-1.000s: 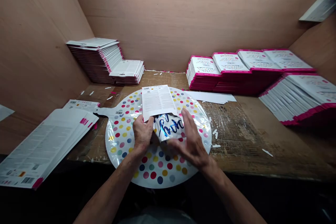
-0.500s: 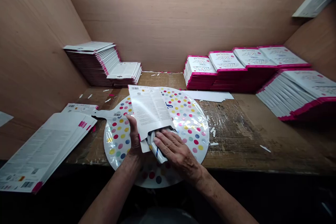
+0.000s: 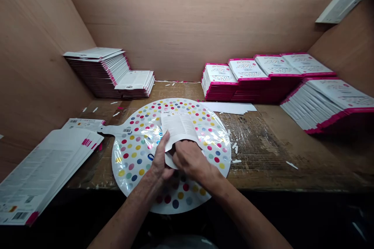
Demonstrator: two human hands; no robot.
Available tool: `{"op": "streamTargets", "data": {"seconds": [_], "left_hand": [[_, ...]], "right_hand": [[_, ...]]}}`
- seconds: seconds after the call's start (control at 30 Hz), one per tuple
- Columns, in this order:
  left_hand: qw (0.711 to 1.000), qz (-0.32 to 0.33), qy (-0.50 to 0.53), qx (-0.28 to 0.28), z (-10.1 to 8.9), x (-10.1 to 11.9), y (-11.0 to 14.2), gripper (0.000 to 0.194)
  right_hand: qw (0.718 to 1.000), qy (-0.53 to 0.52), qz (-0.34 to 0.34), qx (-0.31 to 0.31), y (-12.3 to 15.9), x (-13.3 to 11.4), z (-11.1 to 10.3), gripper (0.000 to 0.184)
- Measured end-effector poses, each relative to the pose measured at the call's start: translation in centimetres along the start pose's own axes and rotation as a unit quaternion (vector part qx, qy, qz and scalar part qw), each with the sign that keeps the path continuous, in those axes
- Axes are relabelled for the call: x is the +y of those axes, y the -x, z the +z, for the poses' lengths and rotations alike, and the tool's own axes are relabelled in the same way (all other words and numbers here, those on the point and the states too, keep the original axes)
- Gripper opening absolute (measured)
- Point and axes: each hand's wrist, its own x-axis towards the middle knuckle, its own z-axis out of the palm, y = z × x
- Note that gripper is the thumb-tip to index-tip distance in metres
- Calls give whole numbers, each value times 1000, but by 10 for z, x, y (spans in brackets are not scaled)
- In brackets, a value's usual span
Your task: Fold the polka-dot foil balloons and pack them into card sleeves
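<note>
My left hand (image 3: 160,157) grips the left edge of a white printed cardboard sleeve (image 3: 178,126), thumb on top. The sleeve's open end faces me. My right hand (image 3: 189,159) reaches into that opening, and its fingertips are hidden inside; whatever they touch in there cannot be seen. Both hands are over a flat, round foil balloon (image 3: 134,159) with coloured dots and a narrow tail at its left.
Flat printed sleeves (image 3: 49,167) lie fanned at the left. Stacked packets stand at the back left (image 3: 96,72), back right (image 3: 248,70) and far right (image 3: 330,105). White strips (image 3: 228,107) and paper scraps (image 3: 235,148) lie on the cardboard-covered table (image 3: 263,163). A power strip (image 3: 340,7) hangs upper right.
My right hand has pushed into the sleeve's opening, and the folded foil piece seen under it earlier is now out of sight. The sleeve has shifted right and lower.
</note>
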Motion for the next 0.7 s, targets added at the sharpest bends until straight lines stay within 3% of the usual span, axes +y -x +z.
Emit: {"op": "streamTargets", "data": {"seconds": [0.07, 0.2, 0.27, 0.33, 0.37, 0.43, 0.53, 0.6, 0.7], "left_hand": [[987, 35, -152, 32, -15, 12, 0, 62], [882, 80, -447, 123, -47, 40, 10, 51], [790, 119, -568, 197, -53, 50, 10, 52], [660, 215, -681, 231, -51, 49, 3, 50], [607, 267, -718, 211, -47, 44, -2, 48], [551, 335, -756, 112, -37, 25, -16, 49], [511, 337, -791, -2, -24, -12, -32, 53], [518, 323, -792, -30, -17, -27, -34, 54], [548, 287, -784, -54, -12, -31, -31, 56]], "right_hand": [[998, 14, -42, 47, 18, -10, -4, 36], [980, -52, -136, 139, 60, -17, -4, 35], [975, -106, -140, 139, 75, -13, -4, 28], [971, -132, -136, 144, 83, -6, -5, 24], [970, -136, -132, 151, 85, -1, -7, 22], [970, -125, -115, 174, 84, 10, -10, 19], [979, -66, -57, 183, 80, 27, -11, 19], [989, -33, -38, 142, 77, 37, -8, 20], [997, -11, -50, 58, 77, 43, -3, 20]]}}
